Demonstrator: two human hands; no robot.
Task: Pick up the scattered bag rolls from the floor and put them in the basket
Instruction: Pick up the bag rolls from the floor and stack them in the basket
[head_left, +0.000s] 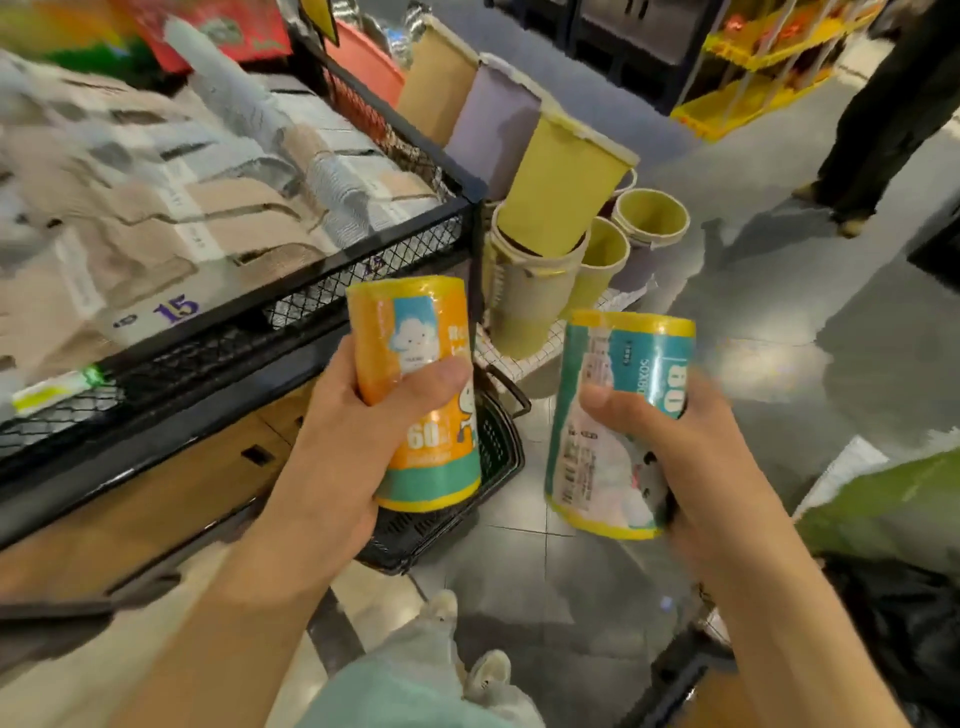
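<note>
1. Floor (779, 415): grey tiles. I see no bag rolls lying on the stretch in view, so any still scattered are outside it; I cannot tell how many remain.
2. Basket (498, 452): one, black plastic, standing on the floor below and behind my left hand, beside the mesh display shelf (363, 260). Its inside is mostly hidden, so I cannot count any rolls already in it.
3. Bins (561, 192): several tall ones, yellow, tan and lilac, stacked and leaning beyond the basket; no part of the task.
4. Bag rolls: two, both lifted off the floor and neither yet in the basket. The orange roll (415, 384) is just above the basket; the teal roll (618, 421) is to its right, over bare tiles.
5. Hands: two, held apart. My left hand (353, 441) is wrapped round the orange roll; my right hand (691, 457) is wrapped round the teal roll. I judge the pick-up of these two done and the drop still to come.
</note>
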